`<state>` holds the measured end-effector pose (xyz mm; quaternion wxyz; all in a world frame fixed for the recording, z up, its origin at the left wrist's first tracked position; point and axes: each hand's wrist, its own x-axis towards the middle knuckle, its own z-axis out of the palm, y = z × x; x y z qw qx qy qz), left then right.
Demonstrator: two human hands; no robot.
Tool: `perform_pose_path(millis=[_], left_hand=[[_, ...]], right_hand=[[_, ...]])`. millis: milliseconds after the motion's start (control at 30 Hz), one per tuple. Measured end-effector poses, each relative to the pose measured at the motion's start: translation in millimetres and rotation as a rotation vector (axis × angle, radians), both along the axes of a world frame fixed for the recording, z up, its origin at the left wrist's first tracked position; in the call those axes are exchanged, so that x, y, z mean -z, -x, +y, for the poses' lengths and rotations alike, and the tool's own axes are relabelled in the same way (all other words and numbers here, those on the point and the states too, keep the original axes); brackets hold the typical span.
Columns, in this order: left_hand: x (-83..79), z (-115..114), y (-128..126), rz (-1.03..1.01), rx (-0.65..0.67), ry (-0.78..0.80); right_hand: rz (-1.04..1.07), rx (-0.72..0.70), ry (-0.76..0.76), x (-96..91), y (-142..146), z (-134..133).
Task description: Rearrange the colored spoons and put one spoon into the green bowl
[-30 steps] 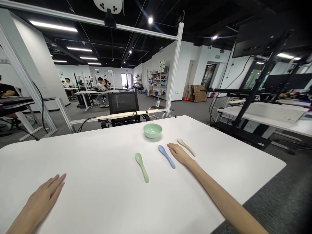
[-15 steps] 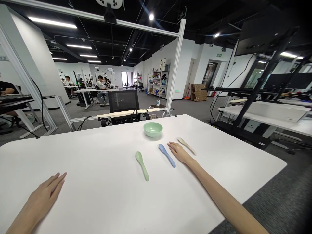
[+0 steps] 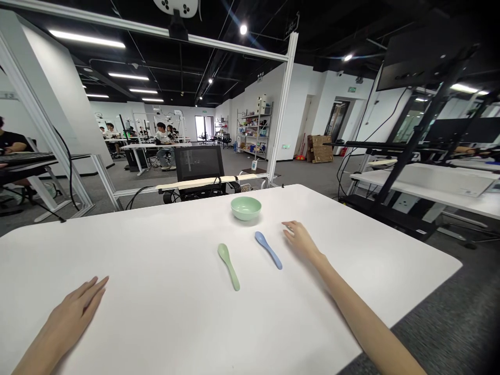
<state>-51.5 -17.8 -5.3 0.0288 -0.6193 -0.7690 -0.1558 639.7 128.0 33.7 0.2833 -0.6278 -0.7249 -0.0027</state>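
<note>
Nearest the camera, the left hand [image 3: 72,315] lies flat on the white tabletop [image 3: 175,333], palm down. Its fingers [image 3: 95,287] are stretched out and hold nothing, and it is well apart from every utensil.

Further in, a pale green spoon [image 3: 228,266] lies loose on the surface. A blue spoon [image 3: 268,249] lies just beyond it to the right, its bowl end pointing away from the person.

The right hand [image 3: 301,240] rests palm down just beside the blue spoon, on its right, apart from it. The fingers are bent loosely toward the tabletop. I cannot tell whether they cover or pinch anything, because the palm hides what lies beneath.

Behind both spoons stands a mint green bowl [image 3: 246,208], which shows nothing inside it from this angle. Past the far edge is a black office chair [image 3: 199,164].

The risks, as I judge them, come from smooth, light things on a slick top:
- A sideways sweep of the right wrist could knock the blue spoon and spin it toward the green one.
- A shallow pinch on a thin handle could slip.
- A forward reach with the forearm held low could nudge the bowl toward the far edge.
</note>
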Motion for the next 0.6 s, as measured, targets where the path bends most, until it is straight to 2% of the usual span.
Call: perform_pose_path(millis=[133,233,400,500,600], left_hand=[[2.9,1.1,2.5,0.003,0.012,-0.010],[5.1,1.1,4.0,0.003,0.024,-0.020],[9.7,1.5,6.7,0.009,0.034,-0.034],[9.0,0.9,4.6,0.013,0.031,-0.037],[5.8,-0.3,0.5,0.027,0.022,-0.037]], right_hand=[[-0.111,0.244,0.037,-5.6,-28.7,1.6],[-0.146,0.323,0.127,-4.2,-40.2,1.0],[-0.081,0.313,0.197,-5.1,-40.8,-1.6],[-0.020,0.248,0.125,-16.0,-32.2,1.3],[0.002,0.128,-0.001,-37.2,-12.8,13.3]])
